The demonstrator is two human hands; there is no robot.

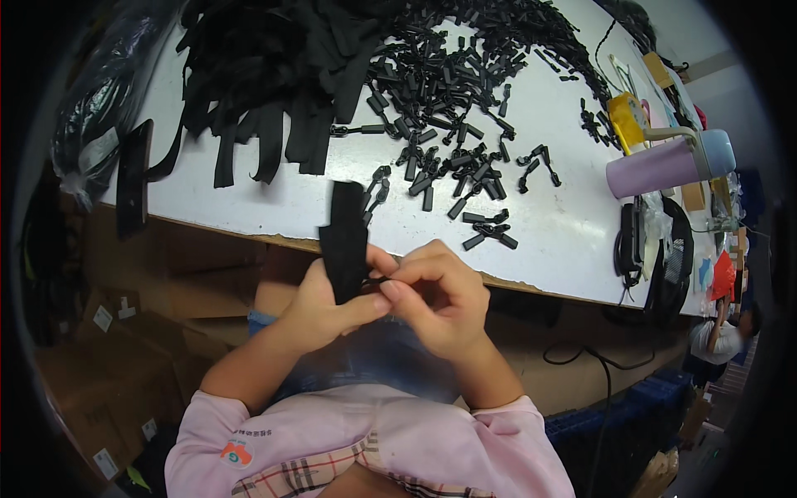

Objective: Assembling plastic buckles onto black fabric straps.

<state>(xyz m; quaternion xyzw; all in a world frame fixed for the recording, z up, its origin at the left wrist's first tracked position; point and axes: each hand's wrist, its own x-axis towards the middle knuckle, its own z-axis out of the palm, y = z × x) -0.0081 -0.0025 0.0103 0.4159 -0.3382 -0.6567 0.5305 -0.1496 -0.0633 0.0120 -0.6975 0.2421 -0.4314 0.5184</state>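
Observation:
Just beyond my lap, at the table's front edge, my left hand (319, 309) is closed round a black fabric strip (344, 236), which stands up above the thumb. My right hand (447, 292) meets it with thumb and index finger pinched together. A small dark piece shows between the fingertips of both hands, mostly hidden, so its kind is unclear. Black zipper pulls (427, 91) lie in a wide heap on the table beyond, with a few loose ones (490, 229) closer to me. A pile of black fabric strips (249, 83) hangs together at the far left.
The white table (266, 199) has a worn front edge. Along its left side lie a dark phone-like slab (133, 178) and a clear plastic bag (95, 124). A lilac bottle (656, 173) lies at the right. Cardboard boxes (124, 378) stand lower left; another person (721, 340) is far right.

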